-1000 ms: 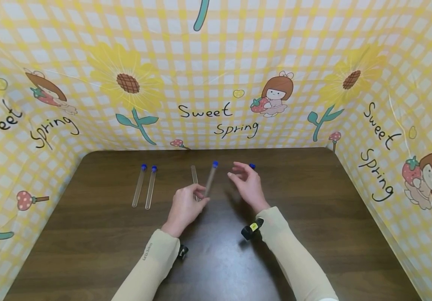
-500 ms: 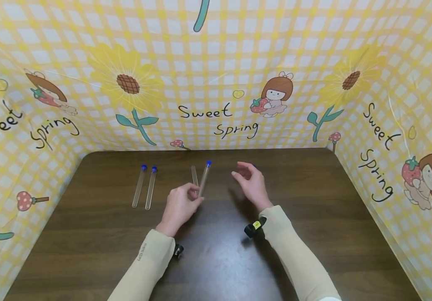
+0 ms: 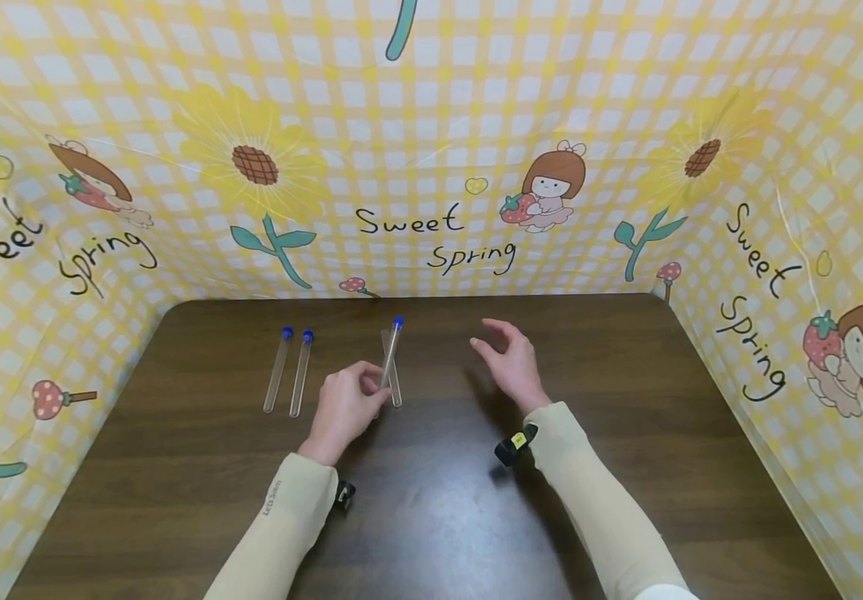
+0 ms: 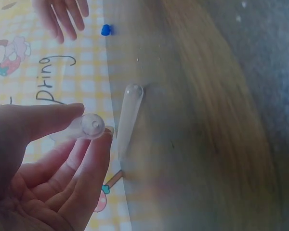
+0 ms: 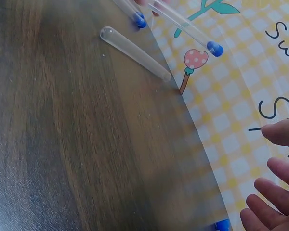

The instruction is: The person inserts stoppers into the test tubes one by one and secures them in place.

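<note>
My left hand [image 3: 344,408] pinches a clear test tube [image 3: 389,357] near its lower end, between thumb and fingers. The tube has a blue cap [image 5: 215,48] on its far end and leans slightly right. In the left wrist view its rounded bottom [image 4: 92,126] points at the camera. A second test tube [image 3: 397,392], without a cap, lies on the table beyond it, partly crossed by the held one in the head view. My right hand [image 3: 509,367] hovers to the right, fingers loosely bent, holding nothing. A loose blue cap [image 4: 106,30] sits near it, hidden in the head view.
Two blue-capped test tubes, an outer one [image 3: 277,375] and an inner one [image 3: 301,379], lie side by side left of my left hand. A brown wooden table [image 3: 431,517] is bordered by a yellow checked cloth [image 3: 401,150] at the back and sides.
My left hand has moved left with the capped tube, bringing it across the uncapped one. The right hand has drifted a little right, covering the loose blue cap in the head view.
</note>
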### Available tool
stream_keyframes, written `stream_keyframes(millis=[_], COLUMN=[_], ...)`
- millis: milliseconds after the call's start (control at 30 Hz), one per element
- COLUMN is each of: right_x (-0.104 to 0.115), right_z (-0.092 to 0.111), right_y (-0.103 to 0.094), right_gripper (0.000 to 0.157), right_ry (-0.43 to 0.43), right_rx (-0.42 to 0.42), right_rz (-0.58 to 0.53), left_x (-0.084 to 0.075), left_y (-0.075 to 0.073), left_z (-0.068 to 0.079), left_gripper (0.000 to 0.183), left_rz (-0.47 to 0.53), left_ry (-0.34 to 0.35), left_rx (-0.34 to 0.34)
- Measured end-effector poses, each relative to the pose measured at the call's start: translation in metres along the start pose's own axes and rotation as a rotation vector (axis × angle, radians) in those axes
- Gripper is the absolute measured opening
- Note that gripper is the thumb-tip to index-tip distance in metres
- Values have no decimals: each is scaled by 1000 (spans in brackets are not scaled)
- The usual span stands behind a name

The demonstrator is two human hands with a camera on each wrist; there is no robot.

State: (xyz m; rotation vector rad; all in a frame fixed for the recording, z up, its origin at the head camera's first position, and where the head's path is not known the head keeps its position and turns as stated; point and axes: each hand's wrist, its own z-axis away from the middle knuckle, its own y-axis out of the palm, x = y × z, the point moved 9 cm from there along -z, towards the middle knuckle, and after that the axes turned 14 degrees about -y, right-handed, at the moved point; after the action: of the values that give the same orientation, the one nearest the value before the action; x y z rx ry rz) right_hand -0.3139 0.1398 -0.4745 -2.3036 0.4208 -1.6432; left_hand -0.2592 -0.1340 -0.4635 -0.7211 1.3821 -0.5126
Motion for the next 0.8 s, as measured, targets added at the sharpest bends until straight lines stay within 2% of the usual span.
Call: stream_keyframes(millis=[267, 500, 800], right_x=[-7, -15, -20], right_z=[-3, -6, -9], right_y=[-2, -5, -12], right_gripper=[47, 48, 52], right_ry=[10, 20, 23], right_rx=[2, 7, 21], right_rz=[22, 59, 122], left_x=[13, 23, 38], left_y=[-3, -10, -18], left_z=[-5, -10, -16], left_gripper=[31, 30, 31], left_rz=[-30, -68, -111], left_ry=[-56, -69, -118], left_rx=[21, -4, 0])
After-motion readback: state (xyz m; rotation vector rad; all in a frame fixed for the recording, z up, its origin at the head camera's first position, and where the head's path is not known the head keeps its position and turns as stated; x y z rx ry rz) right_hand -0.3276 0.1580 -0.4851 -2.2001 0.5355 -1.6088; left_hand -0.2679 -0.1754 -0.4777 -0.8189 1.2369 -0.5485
